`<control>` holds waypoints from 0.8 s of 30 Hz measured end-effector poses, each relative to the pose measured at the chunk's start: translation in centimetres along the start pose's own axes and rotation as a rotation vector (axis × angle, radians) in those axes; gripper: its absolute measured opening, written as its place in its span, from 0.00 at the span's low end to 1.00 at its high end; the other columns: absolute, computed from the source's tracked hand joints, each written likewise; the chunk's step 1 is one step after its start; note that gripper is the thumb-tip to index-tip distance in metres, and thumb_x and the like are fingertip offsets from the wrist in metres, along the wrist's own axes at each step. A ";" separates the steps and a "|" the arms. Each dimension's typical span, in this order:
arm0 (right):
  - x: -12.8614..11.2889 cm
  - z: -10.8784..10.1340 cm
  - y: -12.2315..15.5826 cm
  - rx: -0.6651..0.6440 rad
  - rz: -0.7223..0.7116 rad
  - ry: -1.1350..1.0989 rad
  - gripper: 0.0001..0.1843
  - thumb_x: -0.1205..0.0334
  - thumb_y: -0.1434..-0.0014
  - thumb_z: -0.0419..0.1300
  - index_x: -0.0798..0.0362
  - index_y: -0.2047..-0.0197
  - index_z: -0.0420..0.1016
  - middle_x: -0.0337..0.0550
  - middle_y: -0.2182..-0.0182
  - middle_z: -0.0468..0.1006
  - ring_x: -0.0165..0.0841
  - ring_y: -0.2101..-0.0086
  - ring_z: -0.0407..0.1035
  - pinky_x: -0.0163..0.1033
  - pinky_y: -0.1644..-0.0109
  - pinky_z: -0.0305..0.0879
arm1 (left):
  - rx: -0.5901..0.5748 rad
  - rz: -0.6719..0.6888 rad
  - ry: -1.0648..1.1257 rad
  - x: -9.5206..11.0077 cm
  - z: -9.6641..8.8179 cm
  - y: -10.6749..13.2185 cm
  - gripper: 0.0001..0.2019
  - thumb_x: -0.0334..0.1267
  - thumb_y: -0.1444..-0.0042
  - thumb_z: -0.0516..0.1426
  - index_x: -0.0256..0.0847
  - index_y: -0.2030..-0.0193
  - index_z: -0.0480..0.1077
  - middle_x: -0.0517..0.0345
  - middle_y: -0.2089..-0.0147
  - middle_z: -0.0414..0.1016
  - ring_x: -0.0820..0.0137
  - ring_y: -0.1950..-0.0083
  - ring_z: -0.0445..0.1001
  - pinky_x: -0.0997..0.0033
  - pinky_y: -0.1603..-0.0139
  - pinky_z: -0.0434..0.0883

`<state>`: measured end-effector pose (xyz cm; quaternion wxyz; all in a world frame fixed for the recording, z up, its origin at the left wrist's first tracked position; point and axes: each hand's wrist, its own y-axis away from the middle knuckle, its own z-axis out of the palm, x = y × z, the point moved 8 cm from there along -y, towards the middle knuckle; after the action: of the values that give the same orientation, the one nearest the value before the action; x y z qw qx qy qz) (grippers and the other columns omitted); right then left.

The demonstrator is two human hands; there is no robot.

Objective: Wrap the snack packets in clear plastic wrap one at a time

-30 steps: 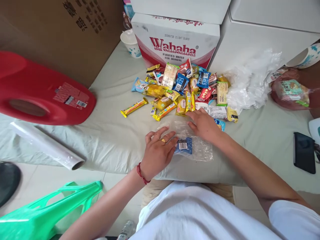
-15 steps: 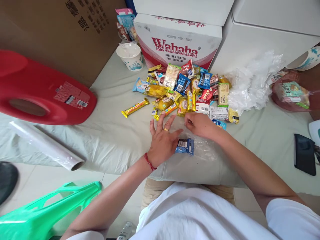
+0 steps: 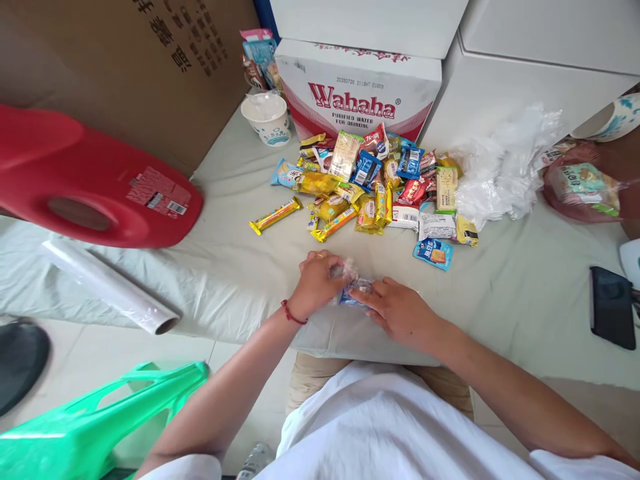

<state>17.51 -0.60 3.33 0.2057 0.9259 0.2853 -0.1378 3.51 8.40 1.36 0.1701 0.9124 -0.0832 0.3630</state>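
Observation:
A blue snack packet [image 3: 349, 297] lies on the cloth near the front edge, wrapped in a clear plastic bag [image 3: 345, 269]. My left hand [image 3: 315, 285] is closed on the bunched plastic at its left end, the fingers curled. From the right, my right hand [image 3: 403, 308] grips the bag over the packet, with its forefinger lying across the blue wrapper. Part of the packet is hidden under the fingers. Beyond both hands is a pile of wrapped snacks [image 3: 367, 210], with a yellow snack bar [image 3: 275, 215] to its left and a light-blue packet [image 3: 433, 254] at its front right.
Thin clear plastic bags [image 3: 500, 173] lie crumpled right of the pile. Behind stand a Wahaha carton [image 3: 357, 83] and a paper cup [image 3: 270, 123]. At left are a red jug [image 3: 100, 180] and a plastic film roll [image 3: 110, 287]; a phone [image 3: 611, 307] lies far right.
The flat bag has been gathered around the blue packet. My left hand has closed on the plastic; my right hand has come down toward me onto the packet, uncovering the light-blue one.

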 end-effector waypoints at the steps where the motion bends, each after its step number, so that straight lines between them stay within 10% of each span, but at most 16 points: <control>1: 0.0 0.4 0.1 -0.006 -0.003 0.003 0.30 0.65 0.28 0.52 0.42 0.25 0.61 0.51 0.53 0.76 0.42 0.54 0.66 0.45 0.51 0.68 | -0.004 0.022 0.072 -0.2 -0.6 -0.1 0.09 0.44 0.49 0.63 0.43 0.64 0.77 0.53 0.58 0.76 0.54 0.46 0.70 0.49 0.39 0.65; 5: 0.1 0.6 0.1 0.008 0.009 -0.043 0.33 0.72 0.30 0.52 0.39 0.26 0.64 0.50 0.55 0.74 0.41 0.56 0.64 0.43 0.54 0.68 | -0.069 0.096 0.371 -0.6 -2.3 0.4 0.08 0.40 0.54 0.63 0.42 0.69 0.70 0.57 0.59 0.73 0.64 0.54 0.72 0.62 0.48 0.69; 11: -0.4 -0.1 -0.1 0.042 0.041 -0.072 0.32 0.72 0.32 0.55 0.39 0.30 0.70 0.50 0.57 0.75 0.41 0.57 0.65 0.42 0.55 0.66 | -0.011 -0.278 0.709 -2.2 -1.1 2.7 0.24 0.56 0.48 0.63 0.44 0.51 0.66 0.58 0.55 0.75 0.69 0.64 0.76 0.73 0.70 0.65; 15: -0.7 -0.3 -0.1 0.038 0.052 -0.034 0.32 0.73 0.33 0.55 0.39 0.31 0.71 0.50 0.56 0.75 0.42 0.56 0.66 0.42 0.54 0.66 | 0.084 -0.198 0.434 -0.6 -1.1 3.4 0.18 0.48 0.53 0.68 0.41 0.60 0.72 0.63 0.68 0.74 0.72 0.70 0.70 0.73 0.69 0.65; 19: -0.9 0.1 -0.5 0.063 0.028 -0.016 0.28 0.73 0.33 0.54 0.43 0.34 0.75 0.50 0.57 0.75 0.41 0.56 0.65 0.44 0.52 0.66 | -0.008 -0.275 0.708 0.7 0.3 4.2 0.15 0.47 0.53 0.67 0.41 0.67 0.71 0.65 0.73 0.73 0.74 0.77 0.69 0.74 0.76 0.64; 24: -0.8 0.7 0.8 0.189 -0.033 -0.109 0.23 0.73 0.31 0.51 0.53 0.39 0.77 0.57 0.47 0.73 0.45 0.47 0.64 0.52 0.41 0.66 | -0.123 -0.373 1.057 2.3 3.2 5.3 0.19 0.48 0.48 0.64 0.36 0.54 0.78 0.48 0.56 0.84 0.65 0.62 0.81 0.67 0.66 0.77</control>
<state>17.27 -1.84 3.27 0.1305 0.9275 0.2746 -0.2175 5.72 2.28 2.08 0.3027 0.5940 0.1550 0.7291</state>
